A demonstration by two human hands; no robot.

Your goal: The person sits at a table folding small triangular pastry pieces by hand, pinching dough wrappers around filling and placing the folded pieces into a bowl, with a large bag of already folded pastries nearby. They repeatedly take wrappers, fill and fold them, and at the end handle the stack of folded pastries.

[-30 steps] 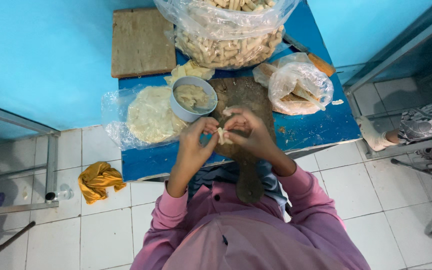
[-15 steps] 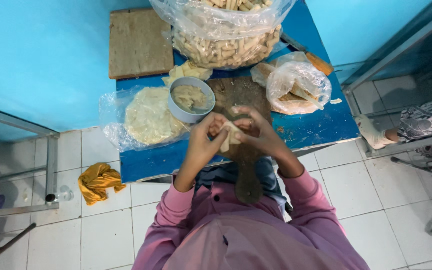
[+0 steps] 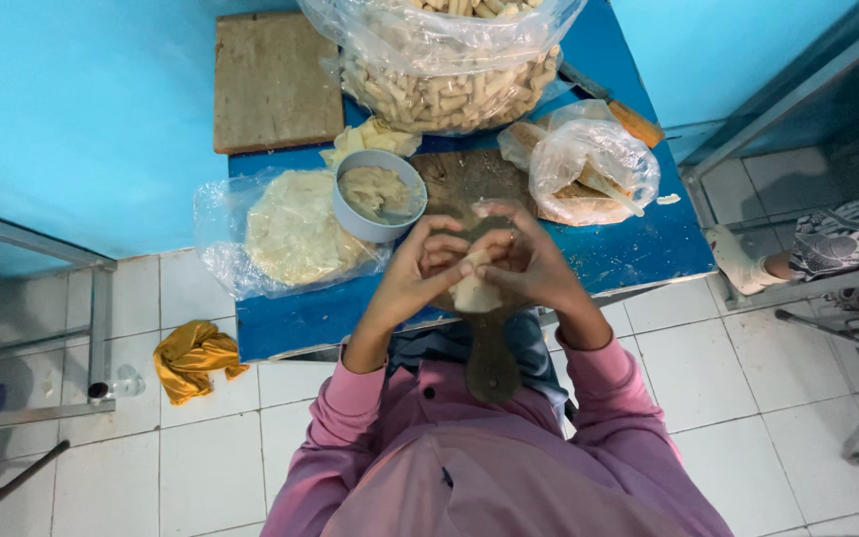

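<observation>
My left hand [image 3: 420, 270] and my right hand [image 3: 529, 261] meet above a dark wooden board with a handle [image 3: 489, 353], and together they pinch a small pale dough roll [image 3: 473, 290] between the fingers. Just beyond my left hand stands a grey bowl [image 3: 382, 195] of pale filling. To its left, a stack of round thin wrappers [image 3: 295, 235] lies on a clear plastic bag. My pink sleeves fill the bottom of the view.
A blue table [image 3: 648, 249] carries a large plastic bag of finished rolls [image 3: 449, 70] at the back, a smaller bag [image 3: 589, 169] at right and a wooden cutting board [image 3: 272, 82] at back left. A yellow cloth [image 3: 191, 358] lies on the tiled floor. Another person's foot [image 3: 748, 267] shows at right.
Both hands have dropped slightly toward me with the dough roll, from beside the bowl to over the board's handle end. The fingers keep working the roll.
</observation>
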